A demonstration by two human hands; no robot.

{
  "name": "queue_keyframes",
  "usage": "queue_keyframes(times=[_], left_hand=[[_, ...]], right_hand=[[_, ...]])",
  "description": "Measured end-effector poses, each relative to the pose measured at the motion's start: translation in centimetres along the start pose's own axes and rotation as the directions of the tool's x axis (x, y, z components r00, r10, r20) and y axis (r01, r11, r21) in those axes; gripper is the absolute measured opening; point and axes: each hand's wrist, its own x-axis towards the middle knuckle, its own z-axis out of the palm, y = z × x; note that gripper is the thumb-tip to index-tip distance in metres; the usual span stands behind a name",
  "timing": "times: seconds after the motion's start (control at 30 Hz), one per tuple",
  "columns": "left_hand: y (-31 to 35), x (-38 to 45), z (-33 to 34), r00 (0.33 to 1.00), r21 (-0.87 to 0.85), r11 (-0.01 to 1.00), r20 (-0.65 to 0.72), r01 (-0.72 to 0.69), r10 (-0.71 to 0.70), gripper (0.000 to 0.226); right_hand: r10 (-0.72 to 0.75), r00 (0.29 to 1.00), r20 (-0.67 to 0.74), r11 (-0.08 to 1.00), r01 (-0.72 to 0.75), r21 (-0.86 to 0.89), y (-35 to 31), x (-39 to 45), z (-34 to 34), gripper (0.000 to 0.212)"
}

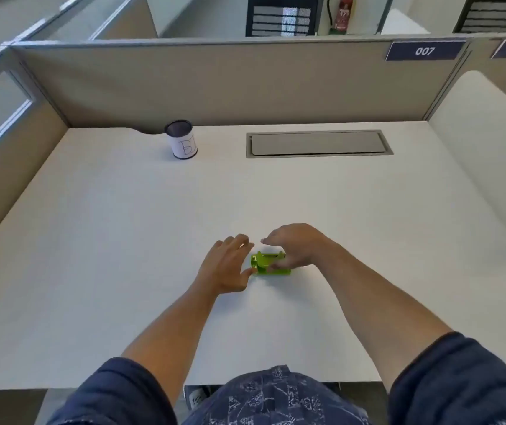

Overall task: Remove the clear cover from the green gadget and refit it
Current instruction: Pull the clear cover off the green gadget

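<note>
The small green gadget (266,263) lies flat on the white desk (123,240), a little in front of me. My right hand (296,245) hovers over its right part, fingers curved and spread, thumb touching the gadget's top. My left hand (227,265) is just left of it, fingers apart, thumb tip against the gadget's left end. A clear cover cannot be made out at this size.
A white and dark pen cup (182,139) stands at the back left of the desk. A grey cable hatch (319,143) is set into the desk at the back. Beige partition walls (230,84) enclose the desk on three sides.
</note>
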Motion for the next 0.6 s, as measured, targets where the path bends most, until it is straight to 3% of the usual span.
queue_keyframes(times=[0.13,0.3,0.6], left_hand=[[0.4,0.0,0.0,0.998,-0.015,1.0,0.063,0.01,-0.009,0.062],[0.6,0.2,0.4,0.996,-0.08,0.996,0.082,0.045,-0.039,0.057],[0.7,0.9,0.7,0.993,-0.154,0.984,0.085,0.09,-0.077,0.048]], right_hand=[[-0.032,0.998,-0.062,0.997,0.027,-0.075,-0.6,0.4,0.6,0.053],[0.01,0.999,-0.03,1.0,-0.01,-0.003,-1.3,0.4,1.7,0.032],[0.134,0.989,-0.055,0.989,-0.13,0.067,-2.6,1.0,2.4,0.034]])
